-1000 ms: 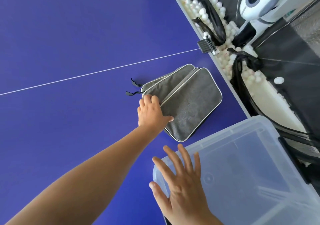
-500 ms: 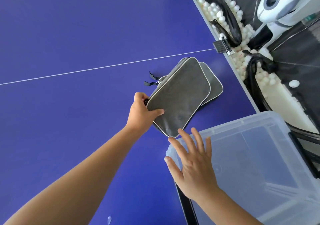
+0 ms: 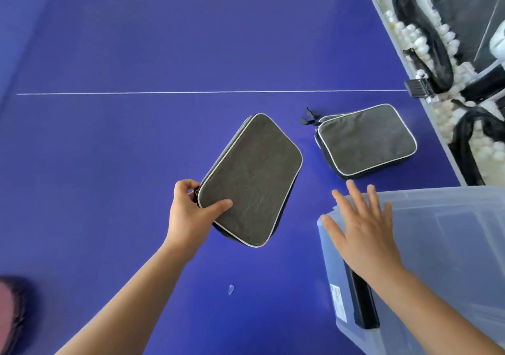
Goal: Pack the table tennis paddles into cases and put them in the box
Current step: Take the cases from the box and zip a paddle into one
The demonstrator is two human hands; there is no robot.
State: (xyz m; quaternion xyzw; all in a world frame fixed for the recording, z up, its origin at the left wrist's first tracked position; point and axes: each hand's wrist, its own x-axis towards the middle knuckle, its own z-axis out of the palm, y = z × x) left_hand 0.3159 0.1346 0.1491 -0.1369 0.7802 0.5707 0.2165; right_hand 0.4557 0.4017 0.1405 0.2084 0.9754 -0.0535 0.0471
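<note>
My left hand (image 3: pixel 191 215) grips the near corner of a grey paddle case (image 3: pixel 254 179) with white piping and holds it lifted above the blue table (image 3: pixel 136 136). A second grey case (image 3: pixel 366 141) lies flat on the table to the right, black zip pulls at its left end. My right hand (image 3: pixel 363 231) is spread flat, fingers straight, on the near-left corner of the clear plastic box (image 3: pixel 442 245) at the lower right. No paddle is visible.
A white line (image 3: pixel 191 92) crosses the table. Beyond the table's right edge, white balls (image 3: pixel 420 40) fill a black net tray, with a clamp (image 3: pixel 418 88) on the edge. A small clear scrap (image 3: pixel 231 289) lies near me. A pink blurred object (image 3: pixel 11 308) sits at the lower left.
My left hand has lifted the top case off the other one and carried it left and toward me. The second case stays on the table. My right hand remains on the box corner.
</note>
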